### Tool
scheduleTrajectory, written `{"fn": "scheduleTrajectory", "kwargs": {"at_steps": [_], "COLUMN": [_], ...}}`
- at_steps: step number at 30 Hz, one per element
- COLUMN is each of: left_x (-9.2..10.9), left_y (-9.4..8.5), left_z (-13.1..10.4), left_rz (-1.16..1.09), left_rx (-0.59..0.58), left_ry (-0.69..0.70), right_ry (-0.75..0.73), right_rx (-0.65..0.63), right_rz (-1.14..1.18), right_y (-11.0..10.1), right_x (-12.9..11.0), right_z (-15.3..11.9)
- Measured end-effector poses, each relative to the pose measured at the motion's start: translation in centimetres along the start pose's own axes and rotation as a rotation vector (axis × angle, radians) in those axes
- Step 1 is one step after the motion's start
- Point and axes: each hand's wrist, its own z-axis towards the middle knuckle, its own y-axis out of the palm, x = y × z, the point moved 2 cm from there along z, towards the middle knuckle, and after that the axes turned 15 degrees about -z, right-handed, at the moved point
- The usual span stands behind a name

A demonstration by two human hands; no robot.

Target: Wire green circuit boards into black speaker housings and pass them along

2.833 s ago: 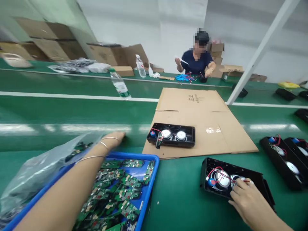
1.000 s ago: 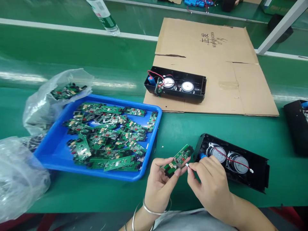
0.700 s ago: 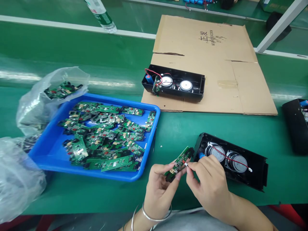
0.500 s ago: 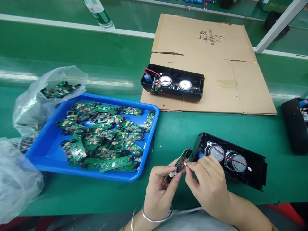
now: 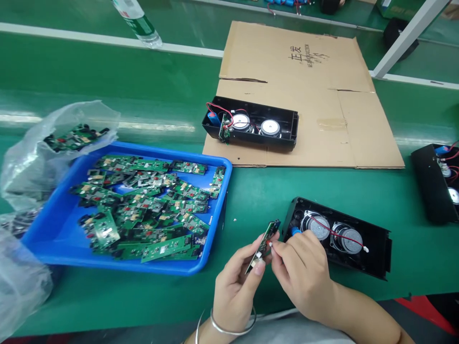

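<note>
My left hand [image 5: 238, 282] holds a green circuit board [image 5: 263, 246] on edge between thumb and fingers. Against the board's red socket, my right hand [image 5: 304, 272] pinches a small white plug [image 5: 270, 244]. Behind my right hand lies an open black speaker housing [image 5: 376, 248] with two round speakers, a blue battery partly hidden by the fingers, and a red wire ending in a loose white connector [image 5: 366, 249]. Another black housing [image 5: 287, 119], with a board, battery and two speakers inside, rests on flat cardboard [image 5: 315, 105].
A blue tray [image 5: 64, 255] heaped with circuit boards stands at the left, beside clear plastic bags [image 5: 32, 157] holding more boards. A third black housing [image 5: 430, 191] is at the right edge. A water bottle [image 5: 141, 24] and a metal post [image 5: 409, 40] are at the back.
The whole view has shifted slightly. My right hand's fingertips and the white plug are closer to the board's red socket, and the board is tilted a little more upright.
</note>
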Motion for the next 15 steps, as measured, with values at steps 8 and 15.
{"fn": "scheduleTrajectory", "kwargs": {"at_steps": [8, 15], "left_x": [-0.8, -0.4], "left_y": [-0.7, -0.9], "left_z": [0.2, 1.6], "left_rz": [-0.043, -0.046], "left_rx": [-0.038, 0.081], "left_ry": [0.015, -0.285], "right_ry": [-0.062, -0.072], "right_rx": [0.033, -0.068], "right_rz": [0.02, -0.01], "right_y": [0.5, -0.3], "right_x": [0.4, 1.1], "right_z": [-0.1, -0.5]}}
